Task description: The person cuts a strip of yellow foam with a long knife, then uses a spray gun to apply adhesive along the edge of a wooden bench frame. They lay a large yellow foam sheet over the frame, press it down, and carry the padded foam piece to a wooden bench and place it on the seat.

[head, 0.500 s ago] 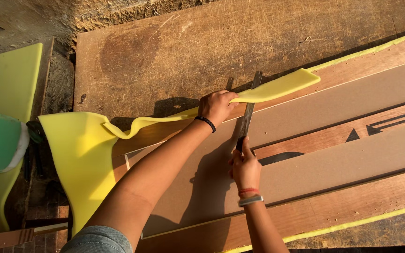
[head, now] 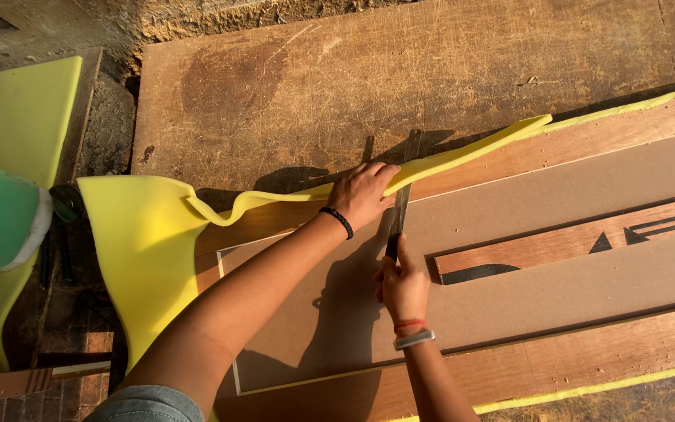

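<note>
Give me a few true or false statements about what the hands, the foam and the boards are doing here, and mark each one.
1. The left hand presses on the yellow foam strip. True.
2. The right hand holds a hammer. False: it grips a long dark blade that runs up under the foam.
3. A black band sits on the left wrist. True.
4. The foam is blue. False: it is yellow.
5. The work lies on a brown board over wooden planks. True.
</note>
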